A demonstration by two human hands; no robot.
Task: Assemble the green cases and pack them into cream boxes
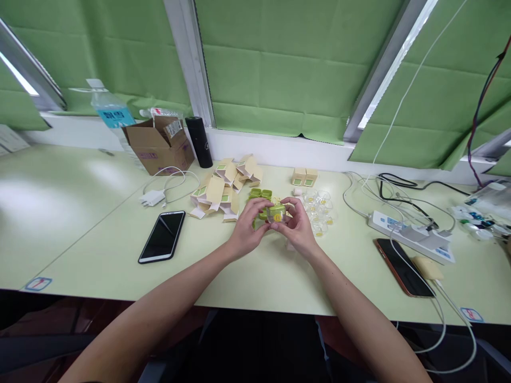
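Observation:
Between the fingertips of both hands is a small clear container with a green top and a yellow sticker [276,214], lifted above the table. My left hand [252,223] grips its left side, with thumb and fingers closed. On the other side my right hand [296,226] pinches it too. Just behind the hands stand small green square cups [261,193], partly covered by my fingers. Several clear plastic covers with yellow stickers [319,207] lie to the right. Opened cream paper boxes [217,190] are heaped on the left. A small pinkish-white block [297,191] sits behind my right hand.
Two closed cream boxes [304,177] stand near the wall. A phone [162,236] and a white charger [152,198] lie left. At the back are a cardboard box [159,146] and a black bottle [198,142]. Right are a power strip [411,236], another phone [403,267] and loose cables.

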